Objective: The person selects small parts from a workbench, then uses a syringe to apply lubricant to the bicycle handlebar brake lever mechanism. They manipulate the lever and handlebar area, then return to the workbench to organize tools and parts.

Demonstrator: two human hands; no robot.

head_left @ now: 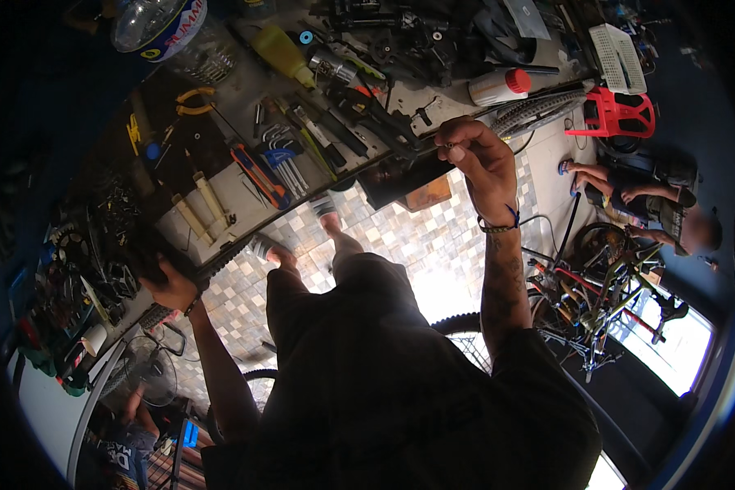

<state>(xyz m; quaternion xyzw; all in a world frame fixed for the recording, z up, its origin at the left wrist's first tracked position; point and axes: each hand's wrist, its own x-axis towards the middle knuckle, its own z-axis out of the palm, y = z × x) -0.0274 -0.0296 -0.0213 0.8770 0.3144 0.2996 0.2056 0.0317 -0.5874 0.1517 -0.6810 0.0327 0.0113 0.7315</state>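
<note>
My right hand (486, 167) is raised past the front edge of the workbench (253, 216). Its thumb and fingers pinch a tiny dark part (450, 145), too small to name for certain. A bottle with a red cap (502, 86) and a bicycle tyre (543, 112) lie just beyond that hand. My left hand (174, 286) is at the bench's left front edge, beside a dark shape in shadow. Its fingers look spread, partly lost in the dark, and I cannot make out anything held. Blue-held hex keys (284, 167) and an orange-and-blue utility knife (261, 175) lie between the hands.
Pliers (194, 102), syringes (211, 198), a yellow bottle (282, 53) and several tools crowd the bench. A red plastic stool (621, 113) and white basket (617, 59) stand right. One person (645, 196) sits there near bicycles (596, 286); another (126, 445) is lower left by a fan (151, 371).
</note>
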